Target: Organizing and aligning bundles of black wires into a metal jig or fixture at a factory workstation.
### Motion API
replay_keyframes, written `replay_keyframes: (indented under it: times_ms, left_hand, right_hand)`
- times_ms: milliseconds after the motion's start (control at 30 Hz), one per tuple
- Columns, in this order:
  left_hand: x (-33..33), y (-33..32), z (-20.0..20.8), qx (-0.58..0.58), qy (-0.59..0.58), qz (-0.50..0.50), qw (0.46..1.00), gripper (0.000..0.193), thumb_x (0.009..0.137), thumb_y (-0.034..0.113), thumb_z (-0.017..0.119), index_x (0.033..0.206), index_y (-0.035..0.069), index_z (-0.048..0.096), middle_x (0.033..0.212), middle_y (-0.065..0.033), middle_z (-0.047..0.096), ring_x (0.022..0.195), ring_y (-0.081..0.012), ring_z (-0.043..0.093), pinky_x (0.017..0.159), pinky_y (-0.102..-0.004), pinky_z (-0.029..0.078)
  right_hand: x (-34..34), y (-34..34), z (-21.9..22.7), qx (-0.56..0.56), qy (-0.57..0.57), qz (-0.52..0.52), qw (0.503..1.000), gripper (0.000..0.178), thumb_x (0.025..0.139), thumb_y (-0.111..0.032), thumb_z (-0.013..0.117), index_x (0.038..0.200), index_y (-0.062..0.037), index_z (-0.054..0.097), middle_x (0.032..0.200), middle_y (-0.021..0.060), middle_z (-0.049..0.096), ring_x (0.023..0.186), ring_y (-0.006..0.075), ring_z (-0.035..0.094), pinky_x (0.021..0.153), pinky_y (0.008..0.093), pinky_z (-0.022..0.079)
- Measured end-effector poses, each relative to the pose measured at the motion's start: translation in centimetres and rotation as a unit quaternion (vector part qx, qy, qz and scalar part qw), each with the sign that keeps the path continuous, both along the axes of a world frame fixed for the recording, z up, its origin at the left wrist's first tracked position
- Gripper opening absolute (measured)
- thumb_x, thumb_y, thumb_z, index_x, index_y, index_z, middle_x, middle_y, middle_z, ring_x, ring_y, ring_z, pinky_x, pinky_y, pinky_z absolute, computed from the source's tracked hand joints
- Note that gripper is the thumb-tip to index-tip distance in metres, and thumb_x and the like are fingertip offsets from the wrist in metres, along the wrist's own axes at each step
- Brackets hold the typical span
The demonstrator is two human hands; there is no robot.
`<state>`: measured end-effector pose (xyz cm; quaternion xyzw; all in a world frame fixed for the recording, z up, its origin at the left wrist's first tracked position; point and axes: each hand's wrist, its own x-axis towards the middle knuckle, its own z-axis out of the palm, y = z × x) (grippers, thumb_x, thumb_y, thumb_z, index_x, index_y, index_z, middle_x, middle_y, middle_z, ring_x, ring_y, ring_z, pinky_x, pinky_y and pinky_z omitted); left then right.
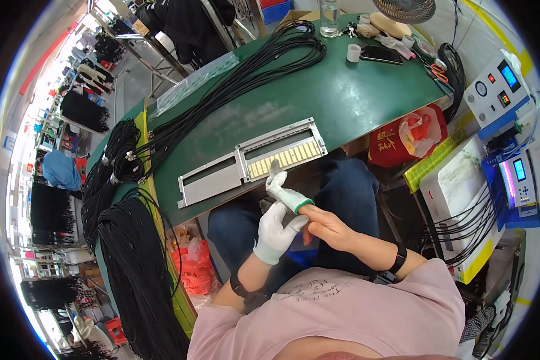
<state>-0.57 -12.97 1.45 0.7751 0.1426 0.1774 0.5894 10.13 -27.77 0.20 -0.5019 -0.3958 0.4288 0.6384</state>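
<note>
Over my lap, my left hand (pixel 276 231) wears a white glove and is closed on a second white glove (pixel 288 195) with a green cuff and greyish fingertips. My right hand (pixel 331 229) is bare. Its fingers reach straight into the green cuff, so their ends are hidden, while the thumb shows outside. Just beyond my hands, a metal frame fixture (pixel 213 187) lies along the near edge of the green table (pixel 366 90). A row of pale yellow blocks (pixel 285 159) fills its right-hand part. Neither hand visibly touches the fixture.
Bundles of black cables (pixel 240 81) cross the table and hang over its left side (pixel 135 252). A phone (pixel 381 54), a tape roll (pixel 354 53), a glass (pixel 329 18) and scissors (pixel 439 73) sit at the back. Right stand control boxes (pixel 496 87) and a white machine (pixel 459 180).
</note>
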Motion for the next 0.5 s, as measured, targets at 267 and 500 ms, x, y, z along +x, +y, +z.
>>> replay_keyframes:
  times_ms: [267, 500]
  left_hand:
    - [-0.2, 0.5, -0.5, 0.046, 0.001, -0.011, 0.999, 0.026, 0.086, 0.0, 0.06, 0.112, -0.003, 0.061, 0.099, -0.0113, 0.066, 0.091, -0.0196, 0.063, 0.084, -0.0324, 0.05]
    - [0.2, 0.6, 0.9, 0.122, 0.076, -0.141, 0.98, 0.012, 0.078, 0.0, 0.065, 0.09, -0.001, 0.066, 0.078, -0.0126, 0.064, 0.072, -0.0239, 0.064, 0.069, -0.0323, 0.05]
  right_hand:
    - [0.0, 0.5, 0.5, -0.069, 0.026, -0.026, 0.997, 0.041, 0.101, -0.022, 0.048, 0.134, 0.0013, 0.047, 0.109, 0.0085, 0.056, 0.07, 0.0125, 0.061, 0.065, 0.0271, 0.051]
    - [0.6, -0.3, -0.1, -0.108, 0.028, -0.029, 0.993, 0.024, 0.097, -0.014, 0.047, 0.116, -0.0023, 0.057, 0.073, 0.004, 0.058, 0.052, 0.0115, 0.056, 0.052, 0.0257, 0.047]
